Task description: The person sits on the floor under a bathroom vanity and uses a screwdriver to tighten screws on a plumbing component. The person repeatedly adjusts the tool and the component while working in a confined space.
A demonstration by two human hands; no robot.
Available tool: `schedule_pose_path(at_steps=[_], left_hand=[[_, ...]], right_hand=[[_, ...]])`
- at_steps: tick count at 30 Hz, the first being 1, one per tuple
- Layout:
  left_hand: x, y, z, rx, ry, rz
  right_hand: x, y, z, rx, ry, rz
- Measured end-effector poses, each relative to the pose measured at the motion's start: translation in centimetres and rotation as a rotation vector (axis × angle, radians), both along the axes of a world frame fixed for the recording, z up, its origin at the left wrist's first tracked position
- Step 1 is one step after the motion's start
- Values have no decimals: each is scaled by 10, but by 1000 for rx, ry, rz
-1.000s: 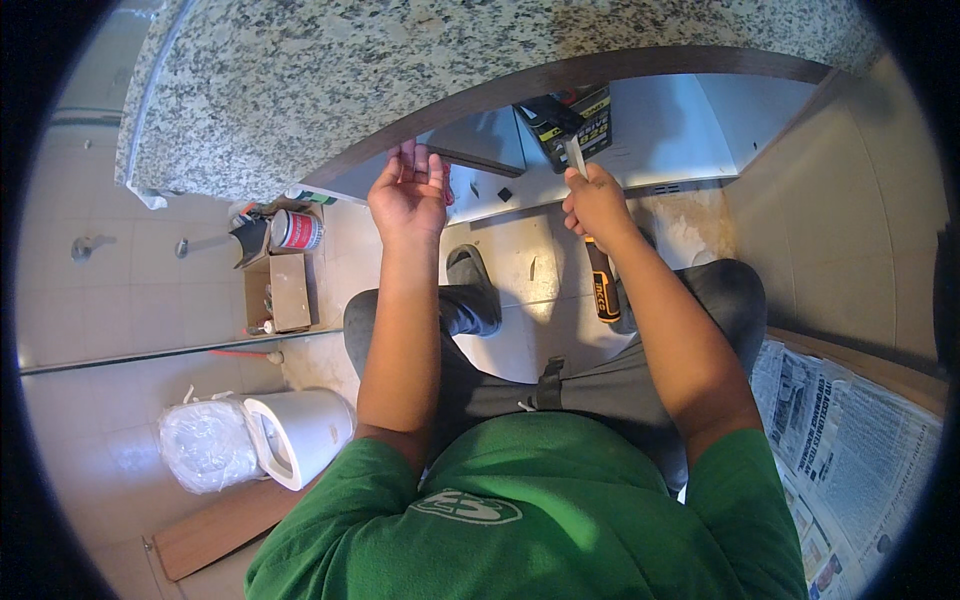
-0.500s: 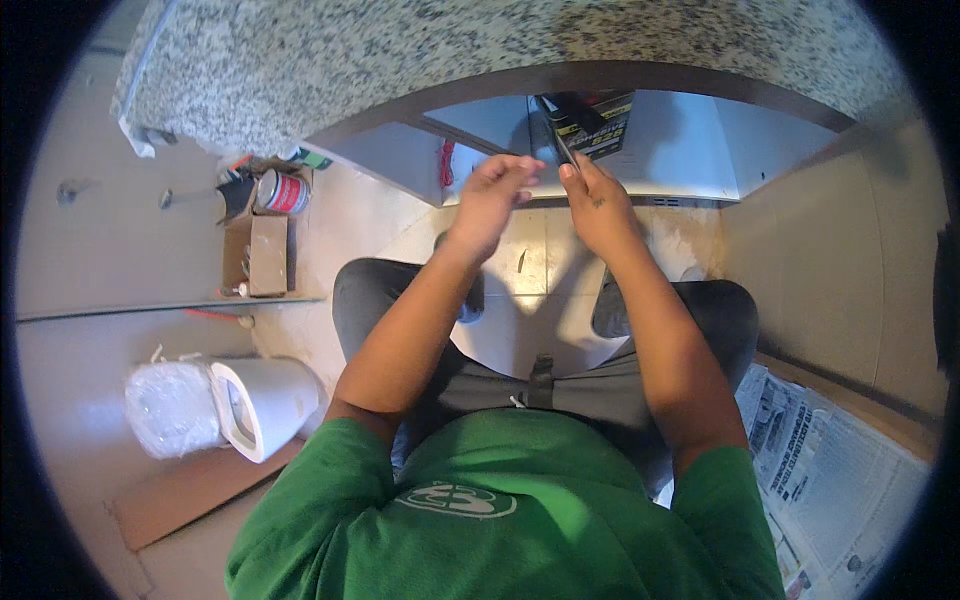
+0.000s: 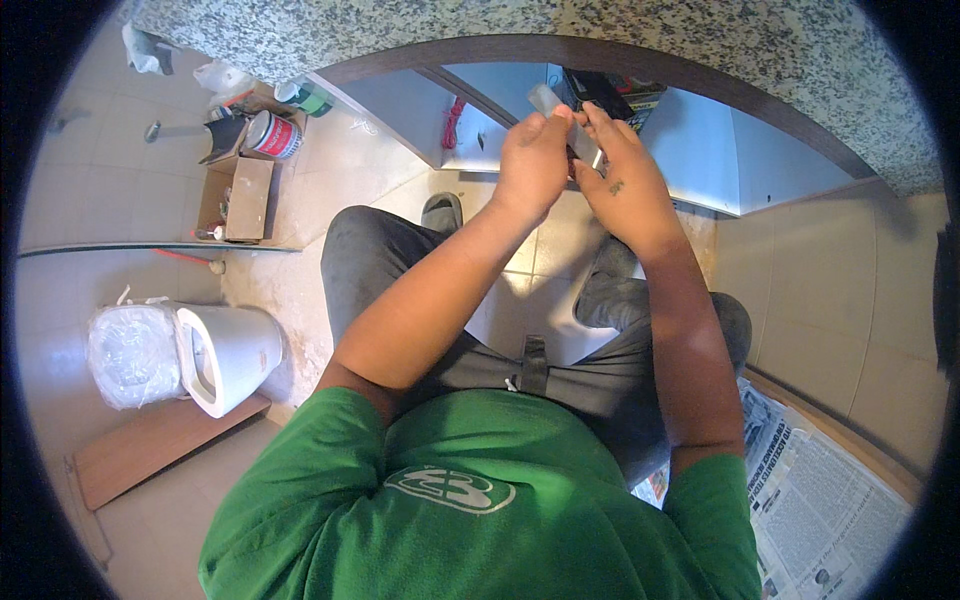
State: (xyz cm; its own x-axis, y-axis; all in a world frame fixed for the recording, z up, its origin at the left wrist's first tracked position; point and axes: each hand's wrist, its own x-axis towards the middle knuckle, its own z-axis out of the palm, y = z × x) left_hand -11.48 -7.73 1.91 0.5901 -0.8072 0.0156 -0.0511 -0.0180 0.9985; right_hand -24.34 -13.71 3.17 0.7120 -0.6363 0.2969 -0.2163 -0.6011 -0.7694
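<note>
"So, gripping what with the right hand (image 3: 625, 195)?"

"Gripping a flat grey piece (image 3: 585, 150) between thumb and outstretched fingers, just in front of the open cabinet (image 3: 695, 155) under the speckled stone table (image 3: 470, 18)."

"And with the left hand (image 3: 533, 165)?"

"Curled in close beside the right one, thumb up against the same piece. Cannot tell whether really grasping it; too much hidden behind the knuckles."

"Seeing anything inside the cabinet?"

"Yes: behind the fingers, a dark box (image 3: 645, 98), partly covered; well to the left, a bundle of red cord (image 3: 453, 122)."

"And farther out on the left?"

"Seeing a red-and-white tin (image 3: 278, 135) just beside an open cardboard box (image 3: 252, 200); nearer the body, a white toilet bowl (image 3: 255, 345) next to something wrapped in clear plastic, with a brown board (image 3: 165, 448) below."

"On the right?"

"Just newspaper sheets (image 3: 830, 500), spread out past the knee."
</note>
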Motion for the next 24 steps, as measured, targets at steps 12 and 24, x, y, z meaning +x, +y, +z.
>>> schedule_pose_path(at_steps=[12,24], left_hand=[[12,-5,20,31,480,-65],[-15,-36,22,-23,602,-72]], right_hand=[[-69,-22,-15,730,344,147],[-110,-32,2,443,130,-49]])
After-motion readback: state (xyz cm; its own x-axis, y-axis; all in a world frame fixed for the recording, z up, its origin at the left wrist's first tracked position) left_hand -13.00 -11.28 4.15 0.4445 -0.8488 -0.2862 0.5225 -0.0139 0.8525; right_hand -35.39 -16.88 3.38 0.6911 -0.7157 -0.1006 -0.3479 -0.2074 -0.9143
